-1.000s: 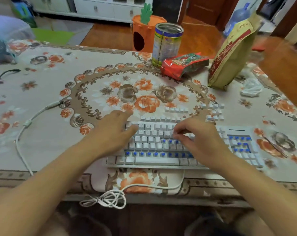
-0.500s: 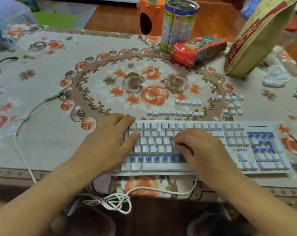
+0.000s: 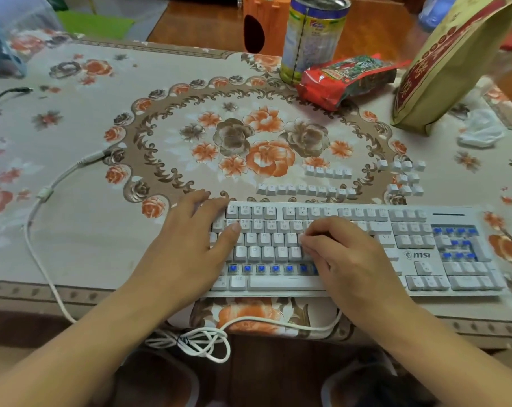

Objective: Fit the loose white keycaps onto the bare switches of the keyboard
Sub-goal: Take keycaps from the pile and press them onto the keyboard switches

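A: Covering nearly the whole view is the table (image 3: 72, 236), under a cloth printed with orange and brown flowers. What lies on it?

B: A white keyboard (image 3: 419, 255) sits along the near edge, right of centre. Most of its keys are capped. Blue bare switches (image 3: 260, 268) show in the row just above the space bar, and more show in the number pad at the right end.

A: And behind it?

B: A tall yellow bag (image 3: 454, 60) stands far right. A tin can (image 3: 313, 39) stands at the far edge, with a red snack packet (image 3: 345, 80) lying just beside it.

A: The loose keycaps?

B: On the cloth just beyond the keyboard: the loose white keycaps (image 3: 307, 190) lie in two short rows, and a small cluster lies further right.

A: The hands?

B: The left hand (image 3: 187, 248) rests on the keyboard's left end, fingers fairly straight, thumb on the number row; that grip holds nothing. The right hand (image 3: 348, 259) lies over the middle rows, fingers curled, tips pressed down at a key. Whether that grip pinches a keycap I cannot tell.

A: Anything smaller?

B: A white cable (image 3: 43, 259) loops off the near edge.
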Tool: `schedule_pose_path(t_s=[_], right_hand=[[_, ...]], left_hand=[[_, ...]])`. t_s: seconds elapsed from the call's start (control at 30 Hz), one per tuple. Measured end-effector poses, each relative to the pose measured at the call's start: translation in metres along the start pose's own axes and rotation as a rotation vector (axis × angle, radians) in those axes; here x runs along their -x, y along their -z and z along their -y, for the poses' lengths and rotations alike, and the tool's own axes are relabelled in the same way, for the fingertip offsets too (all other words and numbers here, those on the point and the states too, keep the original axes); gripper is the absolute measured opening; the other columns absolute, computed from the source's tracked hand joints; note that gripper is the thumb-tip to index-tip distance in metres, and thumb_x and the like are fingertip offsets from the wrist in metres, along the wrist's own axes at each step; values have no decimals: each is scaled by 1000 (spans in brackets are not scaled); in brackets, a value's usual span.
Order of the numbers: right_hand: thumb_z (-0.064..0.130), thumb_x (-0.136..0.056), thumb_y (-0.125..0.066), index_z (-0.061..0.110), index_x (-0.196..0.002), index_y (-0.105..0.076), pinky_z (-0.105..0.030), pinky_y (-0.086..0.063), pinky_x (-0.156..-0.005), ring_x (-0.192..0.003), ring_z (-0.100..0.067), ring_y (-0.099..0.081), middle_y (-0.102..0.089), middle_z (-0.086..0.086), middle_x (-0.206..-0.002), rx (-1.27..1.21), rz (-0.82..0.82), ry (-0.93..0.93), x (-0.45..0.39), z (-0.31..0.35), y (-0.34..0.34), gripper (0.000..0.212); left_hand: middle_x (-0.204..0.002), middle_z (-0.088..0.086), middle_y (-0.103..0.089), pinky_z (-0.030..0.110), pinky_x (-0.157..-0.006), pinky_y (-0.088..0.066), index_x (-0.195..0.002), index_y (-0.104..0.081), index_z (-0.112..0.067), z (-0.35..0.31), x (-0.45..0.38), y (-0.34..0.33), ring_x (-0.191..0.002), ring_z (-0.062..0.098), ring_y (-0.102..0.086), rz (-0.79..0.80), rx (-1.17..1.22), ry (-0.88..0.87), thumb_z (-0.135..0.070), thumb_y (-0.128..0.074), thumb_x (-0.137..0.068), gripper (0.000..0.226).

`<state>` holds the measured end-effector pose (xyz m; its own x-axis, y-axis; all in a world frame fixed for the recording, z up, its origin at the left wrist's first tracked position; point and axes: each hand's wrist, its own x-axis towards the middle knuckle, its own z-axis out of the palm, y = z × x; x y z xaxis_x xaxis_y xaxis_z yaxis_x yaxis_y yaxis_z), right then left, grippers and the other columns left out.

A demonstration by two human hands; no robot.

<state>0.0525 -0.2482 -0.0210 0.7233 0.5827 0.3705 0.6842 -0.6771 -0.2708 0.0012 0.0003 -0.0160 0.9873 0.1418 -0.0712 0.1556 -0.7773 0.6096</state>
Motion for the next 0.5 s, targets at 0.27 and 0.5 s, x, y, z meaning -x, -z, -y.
schedule_pose_path(t_s=[0.27, 0.5], right_hand=[[13, -91, -64, 6, -110, -75, -30, -48, -84, -98, -22, -55, -65, -3, -104, 34, 21, -7, 6, 6, 8, 22], [-1, -74, -54, 6, -101, -78, -41, -53, -70, -92, -25, -54, -63, -2, -96, 13, 16, -88, 3, 5, 1, 36]], left_hand=[[-163, -23, -3, 45, -121, -29, -157, -27, -41, -7, 9, -2, -154, 15, -15, 31, 8, 11, -63, -45, -94, 69], [-162, -27, 4, 43, -122, -26, -157, -20, -45, -12, 11, -3, -156, 15, -8, 56, -23, 22, -65, -44, -92, 72]])
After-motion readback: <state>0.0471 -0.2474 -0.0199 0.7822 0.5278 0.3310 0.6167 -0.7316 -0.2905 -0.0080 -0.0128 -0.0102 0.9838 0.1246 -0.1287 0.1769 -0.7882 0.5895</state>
